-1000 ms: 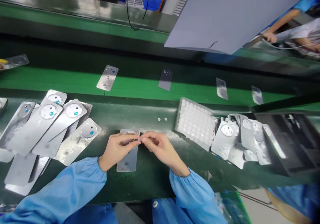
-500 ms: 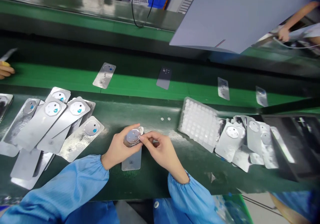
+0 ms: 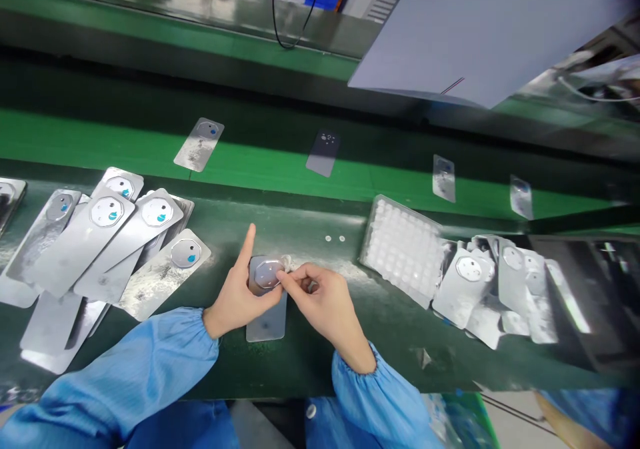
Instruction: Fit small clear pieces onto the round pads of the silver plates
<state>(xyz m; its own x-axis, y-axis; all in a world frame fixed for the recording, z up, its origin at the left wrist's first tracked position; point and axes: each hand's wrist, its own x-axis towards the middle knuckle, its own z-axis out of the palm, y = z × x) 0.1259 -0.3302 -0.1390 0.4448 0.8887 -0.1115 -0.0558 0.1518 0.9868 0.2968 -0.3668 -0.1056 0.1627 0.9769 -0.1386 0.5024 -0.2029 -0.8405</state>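
Observation:
A grey phone back cover [image 3: 266, 323] lies on the bench before me, its round camera disc [image 3: 267, 273] at the far end. My left hand [image 3: 243, 297] is at the cover's left side, index finger stretched up and away, thumb lying across the cover below the disc. My right hand [image 3: 319, 297] is closed in a pinch, thumb and index fingertips at the disc's right edge. What sits between those fingertips is too small to make out. A whitish crumpled bit [image 3: 287, 261] shows at the cover's upper right corner.
Piled back covers [image 3: 107, 249] with blue-marked discs lie left. On the right are a clear tray of white pieces [image 3: 403, 249] and more covers [image 3: 463, 289]. Two small white dots [image 3: 335, 239] lie on the bench. Spaced covers [image 3: 199, 145] lie on the green belt [image 3: 260, 162] beyond.
My left index finger has lifted off the disc's far side and now points away. The right hand keeps its pinch at the disc's edge. A hand at the far left is out of view.

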